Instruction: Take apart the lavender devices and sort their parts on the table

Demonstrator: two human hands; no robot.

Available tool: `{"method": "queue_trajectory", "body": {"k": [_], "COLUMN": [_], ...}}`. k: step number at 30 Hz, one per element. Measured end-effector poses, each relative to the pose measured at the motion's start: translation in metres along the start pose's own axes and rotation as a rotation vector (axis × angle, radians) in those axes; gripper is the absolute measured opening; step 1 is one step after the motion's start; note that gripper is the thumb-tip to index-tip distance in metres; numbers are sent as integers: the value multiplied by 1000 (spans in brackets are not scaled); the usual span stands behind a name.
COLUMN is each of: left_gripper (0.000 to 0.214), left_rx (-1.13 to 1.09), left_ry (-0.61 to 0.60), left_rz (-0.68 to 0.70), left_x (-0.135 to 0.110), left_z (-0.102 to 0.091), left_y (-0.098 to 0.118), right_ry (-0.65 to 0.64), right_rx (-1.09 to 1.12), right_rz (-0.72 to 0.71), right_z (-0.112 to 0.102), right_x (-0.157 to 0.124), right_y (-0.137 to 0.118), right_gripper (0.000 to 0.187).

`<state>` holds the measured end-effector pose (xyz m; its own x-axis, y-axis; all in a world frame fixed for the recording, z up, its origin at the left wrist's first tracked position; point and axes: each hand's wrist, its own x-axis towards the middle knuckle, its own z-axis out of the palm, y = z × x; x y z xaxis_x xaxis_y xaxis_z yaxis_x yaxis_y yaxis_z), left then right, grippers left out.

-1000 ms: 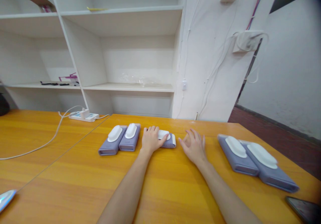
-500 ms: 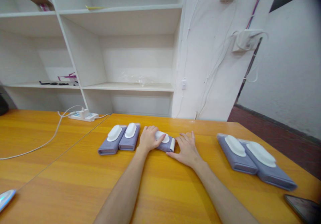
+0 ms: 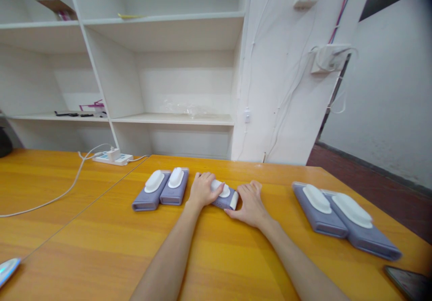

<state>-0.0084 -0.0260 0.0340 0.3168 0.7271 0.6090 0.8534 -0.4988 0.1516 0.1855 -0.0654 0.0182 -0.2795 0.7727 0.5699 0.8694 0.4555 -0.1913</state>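
A purple device with a white top pad (image 3: 225, 195) lies on the orange table (image 3: 101, 233), turned at a slant. My left hand (image 3: 201, 189) is closed over its left side. My right hand (image 3: 249, 204) presses against its right end, fingers curled onto it. Just left of my left hand, two matching purple devices (image 3: 162, 187) lie side by side. Two larger-looking ones (image 3: 340, 215) lie side by side to the right of my right hand.
A white power strip (image 3: 113, 157) with a cable trailing left sits at the table's back. White shelves (image 3: 162, 119) stand behind. A dark phone (image 3: 408, 282) lies at the bottom right corner, a pale object (image 3: 8, 269) at the bottom left edge.
My right hand moved left from the bare table and closed onto the device's right end. The device turned to a slant between both hands.
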Motion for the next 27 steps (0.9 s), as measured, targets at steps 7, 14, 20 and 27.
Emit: {"method": "queue_trajectory", "body": {"k": [7, 14, 20, 27], "left_gripper": [30, 27, 29, 33], "left_rx": [7, 38, 41, 84], "left_ry": [15, 59, 66, 84], "left_rz": [1, 4, 2, -13], "left_x": [0, 0, 0, 0], "left_z": [3, 8, 9, 10], "left_y": [-1, 0, 1, 1], "right_ry": [-54, -70, -118, -31], "right_rx": [41, 33, -15, -165], "right_rz": [63, 78, 68, 38], "right_z": [7, 6, 5, 7], "right_x": [1, 2, 1, -2], "right_y": [0, 1, 4, 7], "right_gripper": [47, 48, 48, 56]}}
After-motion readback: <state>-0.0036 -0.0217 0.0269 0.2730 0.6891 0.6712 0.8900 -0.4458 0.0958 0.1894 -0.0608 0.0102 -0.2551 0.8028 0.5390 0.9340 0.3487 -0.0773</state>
